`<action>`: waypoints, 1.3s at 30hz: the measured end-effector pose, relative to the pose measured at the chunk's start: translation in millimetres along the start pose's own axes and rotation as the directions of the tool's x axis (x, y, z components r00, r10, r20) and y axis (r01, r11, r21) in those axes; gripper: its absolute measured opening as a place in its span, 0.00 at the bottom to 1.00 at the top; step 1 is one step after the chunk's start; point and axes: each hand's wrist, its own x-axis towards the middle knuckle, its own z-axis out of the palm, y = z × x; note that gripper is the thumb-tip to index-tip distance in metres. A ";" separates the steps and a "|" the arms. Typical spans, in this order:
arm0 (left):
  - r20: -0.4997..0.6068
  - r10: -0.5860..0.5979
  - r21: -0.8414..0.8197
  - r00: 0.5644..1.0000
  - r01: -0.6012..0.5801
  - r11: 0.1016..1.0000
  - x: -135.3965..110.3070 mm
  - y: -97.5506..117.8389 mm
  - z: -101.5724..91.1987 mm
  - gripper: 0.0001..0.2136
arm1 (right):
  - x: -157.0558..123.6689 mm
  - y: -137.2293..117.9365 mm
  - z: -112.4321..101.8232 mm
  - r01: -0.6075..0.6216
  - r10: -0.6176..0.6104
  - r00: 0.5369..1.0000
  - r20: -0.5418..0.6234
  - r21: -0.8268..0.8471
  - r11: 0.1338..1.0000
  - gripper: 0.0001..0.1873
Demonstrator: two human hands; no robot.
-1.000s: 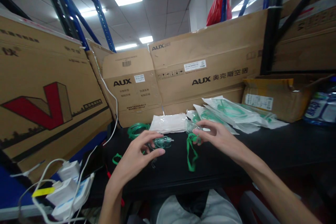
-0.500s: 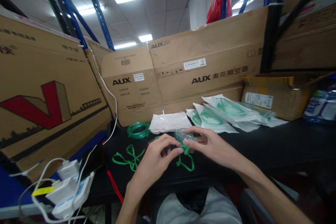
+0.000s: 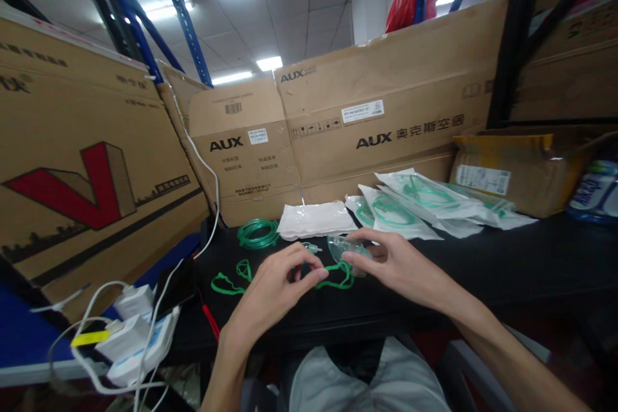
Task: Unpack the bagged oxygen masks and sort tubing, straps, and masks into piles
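Note:
In my right hand is a clear, pale green oxygen mask, held between thumb and fingers above the black table. A green elastic strap runs from the mask to my left hand, whose thumb and forefinger pinch it. Left of that hand, another green strap lies loosely looped on the table. Just beyond my left fingers a small clear connector shows in part. A coil of green tubing rests farther back, beside a stack of white pouches.
Several sealed pouches with green tubing lie at the back right, before an open cardboard box and a blue bottle. Tall cardboard panels wall the back. White chargers and cables crowd the left edge.
My left hand has drawn the strap out to the left, away from the mask, and its loop no longer hangs below. My right hand still holds the mask. The view has shifted slightly.

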 end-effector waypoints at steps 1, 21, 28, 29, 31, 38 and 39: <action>-0.016 0.008 -0.023 1.000 -0.008 1.000 0.8 2.5 3.5 0.07 | -0.1 -0.9 1.8 0.007 -0.007 1.000 0.006 0.000 1.000 0.20; -0.151 -0.181 -0.218 0.972 0.146 0.965 11.5 -4.9 25.0 0.14 | -4.2 -3.5 -19.3 -0.026 0.025 1.000 0.012 0.093 0.995 0.24; -0.151 -0.231 -0.378 0.961 0.160 0.912 13.1 6.2 42.5 0.15 | -6.7 -8.1 -4.1 0.016 -0.020 1.000 0.022 0.141 0.990 0.23; -0.167 -0.236 -0.376 0.957 0.159 0.913 13.1 6.2 42.2 0.14 | -7.1 -9.9 -3.6 0.018 -0.023 0.999 0.028 0.159 0.987 0.22; -0.204 -0.245 -0.369 0.948 0.157 0.916 13.0 6.3 40.8 0.13 | -7.8 -13.0 -3.7 0.020 -0.029 0.999 0.042 0.204 0.979 0.22; -0.240 -0.170 -0.257 0.956 0.106 0.961 11.2 10.3 38.2 0.11 | -8.5 -15.1 -8.6 0.027 -0.047 0.997 0.064 0.281 0.959 0.20; -0.243 -0.146 -0.231 0.959 0.089 0.969 11.0 11.1 37.8 0.11 | -8.6 -14.9 -8.8 0.037 -0.057 0.996 0.064 0.280 0.959 0.20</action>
